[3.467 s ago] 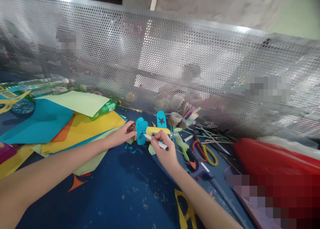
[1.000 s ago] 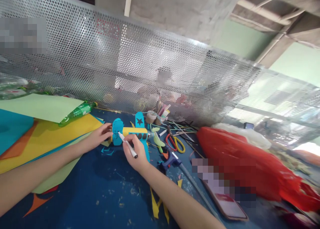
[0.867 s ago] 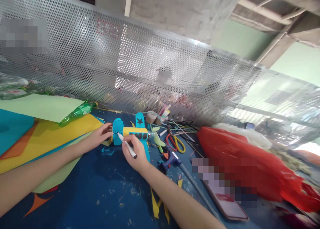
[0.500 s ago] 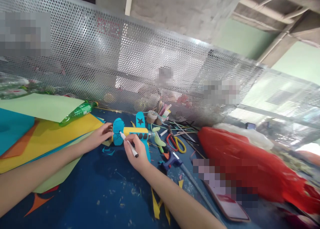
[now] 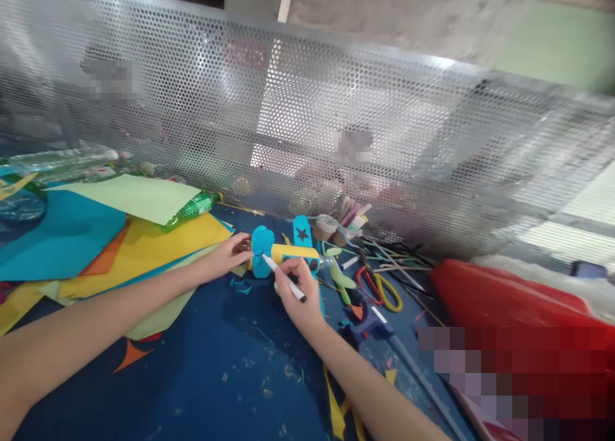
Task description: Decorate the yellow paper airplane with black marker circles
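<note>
A toy airplane (image 5: pixel 291 254) with a yellow body and blue paper wings lies on the blue table. One wing (image 5: pixel 302 222) bears a black star. Round its rear end my left hand (image 5: pixel 234 256) is closed, just left of the blue tail piece (image 5: pixel 262 236). My right hand (image 5: pixel 303 293) grips a white marker (image 5: pixel 294 289) with a black end, its tip at the tail piece. That hand covers part of the body and the near wing. At the nose sits a pale green propeller (image 5: pixel 342 278).
Colored paper sheets (image 5: pixel 158 242) and a green bottle (image 5: pixel 195 208) lie left. To the right are scissors (image 5: pixel 391 293), a glue gun (image 5: pixel 369 325) and a red plastic bag (image 5: pixel 480 293). Yellow scraps (image 5: pixel 335 415) lie in front. A perforated metal screen (image 5: pixel 192 108) stands behind.
The camera view has turned left, so everything sits farther right in the picture. Both hands keep their grips, and the marker tip stays at the tail piece.
</note>
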The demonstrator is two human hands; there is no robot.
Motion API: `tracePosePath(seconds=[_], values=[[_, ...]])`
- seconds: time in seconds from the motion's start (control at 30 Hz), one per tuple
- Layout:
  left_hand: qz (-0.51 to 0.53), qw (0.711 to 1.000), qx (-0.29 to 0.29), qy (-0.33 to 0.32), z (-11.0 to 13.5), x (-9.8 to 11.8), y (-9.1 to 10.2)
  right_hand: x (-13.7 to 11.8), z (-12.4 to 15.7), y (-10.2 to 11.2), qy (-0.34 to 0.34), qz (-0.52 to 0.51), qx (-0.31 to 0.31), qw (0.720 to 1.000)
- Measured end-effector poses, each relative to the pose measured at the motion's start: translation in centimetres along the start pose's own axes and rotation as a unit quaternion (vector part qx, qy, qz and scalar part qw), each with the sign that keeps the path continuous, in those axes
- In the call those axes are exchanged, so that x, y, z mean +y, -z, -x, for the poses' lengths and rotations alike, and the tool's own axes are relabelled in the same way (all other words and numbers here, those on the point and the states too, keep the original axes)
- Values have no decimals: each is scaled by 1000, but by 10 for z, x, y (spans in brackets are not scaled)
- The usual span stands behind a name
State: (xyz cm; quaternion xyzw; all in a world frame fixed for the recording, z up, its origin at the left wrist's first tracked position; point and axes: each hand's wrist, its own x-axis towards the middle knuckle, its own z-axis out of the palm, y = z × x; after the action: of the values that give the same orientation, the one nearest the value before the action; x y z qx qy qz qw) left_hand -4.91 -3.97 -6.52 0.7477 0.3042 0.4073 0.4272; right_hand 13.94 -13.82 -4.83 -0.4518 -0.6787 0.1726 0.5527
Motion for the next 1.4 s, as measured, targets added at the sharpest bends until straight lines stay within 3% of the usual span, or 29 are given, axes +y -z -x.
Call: tracePosePath(seconds=[0.4, 1.4], values=[[58, 998, -26, 7, 3, 6, -2, 7, 1, 1, -32, -19, 75, 996], [52, 998, -29, -2, 3, 7, -1, 12, 1, -1, -28, -32, 40, 998]])
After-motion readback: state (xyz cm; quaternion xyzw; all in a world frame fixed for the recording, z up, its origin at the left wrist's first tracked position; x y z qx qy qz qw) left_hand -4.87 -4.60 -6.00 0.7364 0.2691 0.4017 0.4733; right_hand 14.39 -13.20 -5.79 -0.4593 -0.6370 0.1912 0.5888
